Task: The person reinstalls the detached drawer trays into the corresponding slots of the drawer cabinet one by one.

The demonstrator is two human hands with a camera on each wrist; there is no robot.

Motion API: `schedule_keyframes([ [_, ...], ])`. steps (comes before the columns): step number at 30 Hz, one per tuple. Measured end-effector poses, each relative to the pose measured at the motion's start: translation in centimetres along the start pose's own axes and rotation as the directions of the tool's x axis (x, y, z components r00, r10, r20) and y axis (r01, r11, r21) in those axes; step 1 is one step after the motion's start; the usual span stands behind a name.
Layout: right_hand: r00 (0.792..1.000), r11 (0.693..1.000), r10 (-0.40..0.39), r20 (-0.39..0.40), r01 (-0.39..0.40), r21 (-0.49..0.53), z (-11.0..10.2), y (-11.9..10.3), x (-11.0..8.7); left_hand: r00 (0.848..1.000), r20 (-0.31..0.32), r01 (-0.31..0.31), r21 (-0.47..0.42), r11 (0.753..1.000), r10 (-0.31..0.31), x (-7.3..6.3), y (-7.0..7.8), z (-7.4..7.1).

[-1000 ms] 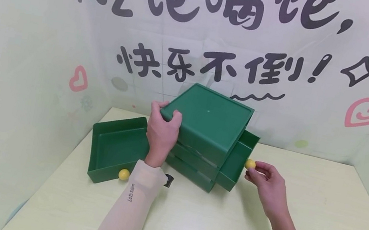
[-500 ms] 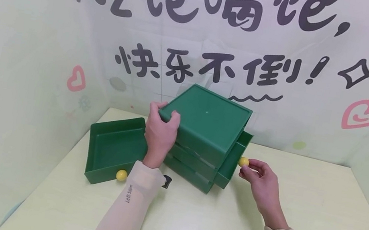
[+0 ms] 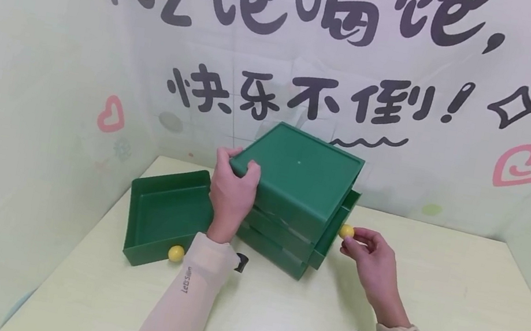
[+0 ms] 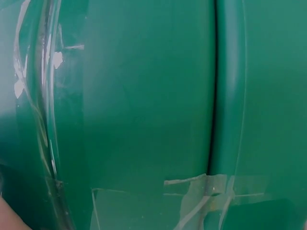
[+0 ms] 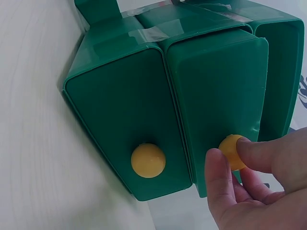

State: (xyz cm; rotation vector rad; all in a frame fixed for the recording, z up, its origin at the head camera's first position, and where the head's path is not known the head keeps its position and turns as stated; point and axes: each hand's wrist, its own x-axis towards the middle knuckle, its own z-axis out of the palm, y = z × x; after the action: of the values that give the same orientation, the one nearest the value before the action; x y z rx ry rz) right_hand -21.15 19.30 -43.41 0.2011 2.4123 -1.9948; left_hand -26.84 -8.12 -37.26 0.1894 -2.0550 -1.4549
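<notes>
A green cabinet (image 3: 296, 170) of stacked drawer units stands on the table. My left hand (image 3: 235, 190) grips the near left edge of its top. The middle drawer (image 5: 218, 81) sticks out a little on the right. With thumb and fingers, my right hand (image 3: 375, 266) pinches that drawer's round yellow knob (image 5: 230, 151). Below it, the bottom drawer (image 5: 120, 105) sits flush, its own yellow knob (image 5: 148, 160) untouched. The top slot (image 5: 283, 76) has no drawer front. In the left wrist view, the cabinet's side wall (image 4: 144, 105) fills the picture, with clear tape across its seams.
A separate green drawer (image 3: 169, 208) lies on the table left of the cabinet, its yellow knob (image 3: 176, 253) facing forward beside the left sleeve (image 3: 185, 298). Behind the table (image 3: 281, 326) hangs a white cloth (image 3: 453, 179) with dark lettering.
The middle drawer has slid further into the cabinet, and the right hand has moved left with its knob. The left hand keeps its grip on the cabinet top.
</notes>
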Motion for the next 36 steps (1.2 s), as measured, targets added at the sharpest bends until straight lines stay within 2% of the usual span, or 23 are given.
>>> schedule_keyframes([
  [36, 1.000, 1.000, -0.009, 0.008, 0.009, -0.025, 1.1, 0.0, 0.7, 1.000, -0.008, -0.005, 0.002, 1.000, 0.005, -0.2, -0.2, 0.0],
])
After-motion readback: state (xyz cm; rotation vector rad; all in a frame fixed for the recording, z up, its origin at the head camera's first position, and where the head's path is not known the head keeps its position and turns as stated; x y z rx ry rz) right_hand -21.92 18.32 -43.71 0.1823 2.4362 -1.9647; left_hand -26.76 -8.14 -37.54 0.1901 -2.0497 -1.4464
